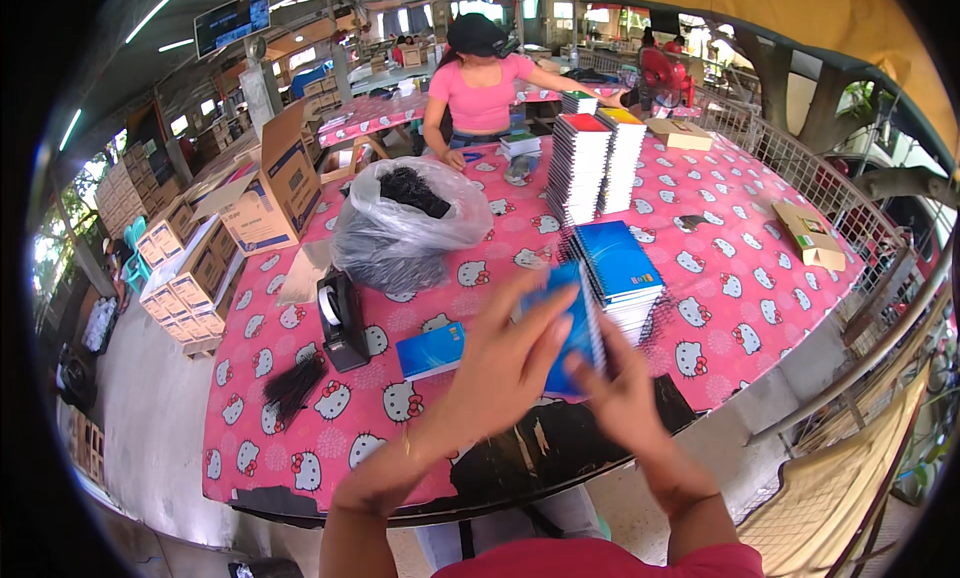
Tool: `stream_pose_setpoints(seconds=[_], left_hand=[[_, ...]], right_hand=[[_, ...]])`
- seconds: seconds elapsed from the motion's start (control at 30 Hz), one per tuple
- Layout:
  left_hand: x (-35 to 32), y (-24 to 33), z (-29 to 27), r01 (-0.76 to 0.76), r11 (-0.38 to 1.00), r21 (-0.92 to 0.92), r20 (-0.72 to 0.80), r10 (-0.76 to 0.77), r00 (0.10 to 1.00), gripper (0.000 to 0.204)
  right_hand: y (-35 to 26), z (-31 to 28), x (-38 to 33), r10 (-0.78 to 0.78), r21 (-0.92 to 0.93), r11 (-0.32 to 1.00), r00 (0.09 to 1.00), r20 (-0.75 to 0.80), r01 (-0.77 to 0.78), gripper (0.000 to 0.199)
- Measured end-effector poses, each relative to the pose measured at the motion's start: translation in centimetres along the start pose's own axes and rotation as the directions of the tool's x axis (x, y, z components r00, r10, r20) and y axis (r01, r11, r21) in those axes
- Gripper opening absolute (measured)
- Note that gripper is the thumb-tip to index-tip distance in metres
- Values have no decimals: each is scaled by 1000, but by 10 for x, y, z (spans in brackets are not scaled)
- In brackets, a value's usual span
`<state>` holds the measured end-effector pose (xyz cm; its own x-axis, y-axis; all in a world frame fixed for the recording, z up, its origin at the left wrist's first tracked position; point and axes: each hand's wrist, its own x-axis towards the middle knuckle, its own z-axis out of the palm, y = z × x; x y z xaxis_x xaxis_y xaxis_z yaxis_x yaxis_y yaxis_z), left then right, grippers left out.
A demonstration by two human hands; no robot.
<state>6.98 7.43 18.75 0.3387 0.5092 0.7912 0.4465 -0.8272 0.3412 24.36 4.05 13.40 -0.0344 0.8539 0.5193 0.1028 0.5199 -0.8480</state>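
Observation:
Between my two hands is a blue spiral notebook (563,376), tilted up over the table's near edge. My left hand (505,356) has its fingers across the blue cover, slightly blurred. My right hand (625,393) grips the wire-bound side, thumb on the front. Just beyond stands a stack of blue spiral notebooks (620,263). Left of my left hand, a blue pad or notebook (430,351) lies flat. Near it are a black tape dispenser (343,323) and a bundle of thin black strands (294,388).
A clear plastic bag of black material (395,243) sits mid-table. Behind the blue stack rise tall notebook stacks (580,168). Across the table a person in pink (480,98) reaches toward them. Cardboard boxes (275,193) stand left; a wire fence (800,168) runs right.

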Motion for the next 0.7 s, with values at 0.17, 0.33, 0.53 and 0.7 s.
stream_pose_setpoints(seconds=[0.17,0.33,0.53,0.7], left_hand=[[116,-57,48,59,949,-310,90,-33,995,31],[115,-109,133,-38,992,119,230,10,973,28],[59,-102,70,153,960,-235,-160,-193,968,26],[-126,-172,-23,193,906,378,193,-280,940,24]], right_hand=[[-22,-73,95,156,336,932,987,-28,-138,62],[49,-126,122,80,-528,848,996,42,-46,54],[12,-124,91,-354,-640,752,916,-187,160,46],[-15,-64,11,-447,-383,802,886,126,459,33]])
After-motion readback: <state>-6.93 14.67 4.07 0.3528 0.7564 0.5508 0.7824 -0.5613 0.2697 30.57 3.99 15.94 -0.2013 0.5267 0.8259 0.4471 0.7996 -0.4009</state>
